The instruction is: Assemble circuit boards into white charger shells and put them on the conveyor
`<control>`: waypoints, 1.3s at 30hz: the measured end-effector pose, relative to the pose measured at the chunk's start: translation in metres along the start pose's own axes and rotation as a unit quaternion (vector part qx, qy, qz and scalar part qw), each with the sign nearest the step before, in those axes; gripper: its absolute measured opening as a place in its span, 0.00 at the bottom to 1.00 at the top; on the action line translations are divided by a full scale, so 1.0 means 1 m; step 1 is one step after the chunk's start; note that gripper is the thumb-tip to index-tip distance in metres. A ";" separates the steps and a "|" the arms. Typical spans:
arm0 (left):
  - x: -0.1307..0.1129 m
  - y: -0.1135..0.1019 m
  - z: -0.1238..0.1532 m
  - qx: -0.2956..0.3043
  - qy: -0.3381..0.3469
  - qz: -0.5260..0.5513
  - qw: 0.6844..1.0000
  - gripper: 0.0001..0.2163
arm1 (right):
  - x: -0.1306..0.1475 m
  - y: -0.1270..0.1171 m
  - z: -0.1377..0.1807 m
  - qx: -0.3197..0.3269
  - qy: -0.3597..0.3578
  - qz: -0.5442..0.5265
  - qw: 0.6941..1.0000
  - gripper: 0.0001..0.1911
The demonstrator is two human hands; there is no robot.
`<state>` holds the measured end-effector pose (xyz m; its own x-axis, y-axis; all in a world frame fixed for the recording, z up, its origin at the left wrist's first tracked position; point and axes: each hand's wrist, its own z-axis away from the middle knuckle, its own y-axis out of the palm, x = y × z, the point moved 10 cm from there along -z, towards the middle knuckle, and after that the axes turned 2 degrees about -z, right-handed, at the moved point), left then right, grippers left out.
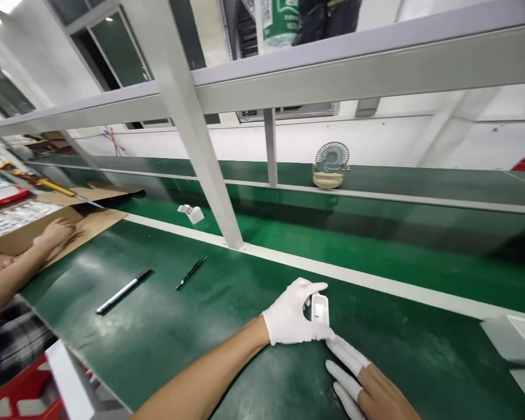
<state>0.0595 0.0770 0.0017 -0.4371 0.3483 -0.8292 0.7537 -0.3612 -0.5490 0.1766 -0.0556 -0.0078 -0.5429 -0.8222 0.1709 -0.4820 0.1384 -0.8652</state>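
Observation:
My left hand [291, 315], in a white glove, curls its thumb and fingers around a small white rectangular plastic case [320, 309]. The case's hollow side faces up, with a small dark slot in its floor. My right hand [367, 379] has white covers on its fingers, which are stretched out and apart. One of its fingertips meets the left thumb just below the case; whether it touches the case too I cannot tell. Farther left on the green table [227, 326] lie black tweezers [191, 273] and a white marker pen with a black cap [125, 290].
A grey metal post [201, 134] rises from the table's far edge strip. Beyond it are a small open white box [192, 213] and a little fan [331, 165]. At the left, another person's hand [59, 232] rests by a cardboard box [21, 233]. White containers [514, 341] stand far right.

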 end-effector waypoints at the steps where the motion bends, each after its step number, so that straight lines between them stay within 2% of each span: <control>1: 0.000 0.000 -0.001 0.002 0.000 0.003 1.000 0.40 | 0.001 -0.004 -0.005 0.011 0.007 0.019 1.000 0.08; 2: -0.001 0.000 -0.002 0.002 -0.004 0.007 1.000 0.38 | 0.002 -0.007 -0.009 0.021 0.013 0.033 0.999 0.07; 6: -0.002 -0.001 -0.004 0.004 -0.028 0.021 0.999 0.36 | 0.002 -0.002 -0.008 0.052 0.047 0.020 0.997 0.19; 8: -0.002 0.000 -0.005 0.009 -0.035 0.026 0.999 0.36 | -0.001 0.002 -0.004 0.059 0.066 -0.001 0.996 0.21; 14: -0.006 -0.001 -0.003 0.001 -0.014 -0.011 1.000 0.31 | -0.004 -0.006 -0.004 0.017 0.085 -0.044 0.995 0.18; 18: -0.006 -0.008 -0.002 -0.044 -0.017 -0.039 0.998 0.28 | -0.004 -0.004 -0.003 0.002 0.076 -0.061 0.995 0.15; 21: -0.003 -0.014 -0.001 -0.074 -0.034 -0.066 0.994 0.28 | -0.003 -0.003 -0.002 -0.005 0.071 -0.058 0.996 0.16; 27: -0.007 -0.021 0.005 -0.116 -0.016 -0.095 0.989 0.27 | 0.000 -0.009 -0.004 -0.004 0.048 -0.019 0.999 0.23; 30: -0.004 -0.024 0.007 -0.136 -0.034 -0.106 0.984 0.27 | 0.001 -0.008 -0.003 -0.015 0.025 -0.019 0.999 0.22; 35: -0.004 -0.029 0.011 -0.171 -0.039 -0.125 0.977 0.25 | -0.004 -0.001 -0.007 -0.006 0.040 -0.015 0.999 0.20; 39: 0.000 -0.034 0.013 -0.195 -0.042 -0.135 0.971 0.25 | 0.000 -0.011 -0.014 -0.029 0.046 -0.013 0.998 0.18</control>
<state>0.0281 0.0779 0.0191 -0.6701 0.3078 -0.6754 0.7278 0.0936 -0.6794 0.1719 -0.0490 0.0084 -0.5889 -0.7724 0.2381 -0.5342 0.1509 -0.8318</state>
